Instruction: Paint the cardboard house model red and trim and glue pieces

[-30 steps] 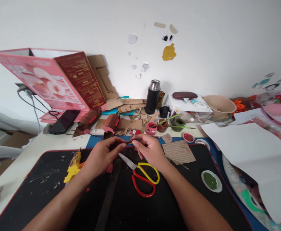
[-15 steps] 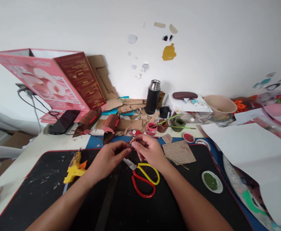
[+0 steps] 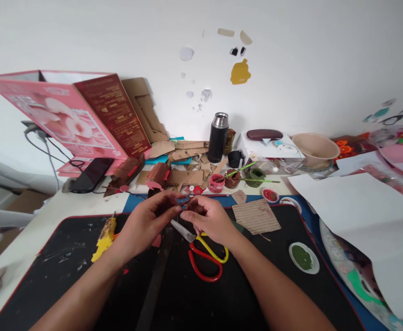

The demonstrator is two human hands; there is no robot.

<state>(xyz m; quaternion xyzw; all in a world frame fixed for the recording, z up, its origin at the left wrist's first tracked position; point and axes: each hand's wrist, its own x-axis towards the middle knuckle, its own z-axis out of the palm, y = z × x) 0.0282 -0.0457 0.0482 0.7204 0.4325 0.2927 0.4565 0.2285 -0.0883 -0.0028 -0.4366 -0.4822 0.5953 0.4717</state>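
My left hand point(image 3: 146, 223) and my right hand point(image 3: 213, 218) meet above the black mat, fingers curled toward each other. Between their fingertips is a small dark reddish-brown piece point(image 3: 185, 202), mostly hidden, its kind too small to make out. Right below the hands lie scissors point(image 3: 206, 269) with one red and one yellow handle, their blades pointing up and left. A pinkish-red scrap point(image 3: 157, 241) shows beside my left palm. The yellow glue gun point(image 3: 104, 241) lies left of my left wrist, partly covered by the forearm.
Brown-painted cardboard models point(image 3: 158, 177) stand behind the hands, near paint jars point(image 3: 217, 183) with brushes and a black flask point(image 3: 218, 138). Corrugated cardboard point(image 3: 256, 216) and a lid of green paint point(image 3: 303, 258) lie to the right. A pink box point(image 3: 59, 115) stands back left.
My left hand has shifted slightly left, its thumb and fingers more apart. The pinkish-red scrap and a tiny red bit on the mat now show near it. The view has tilted slightly.
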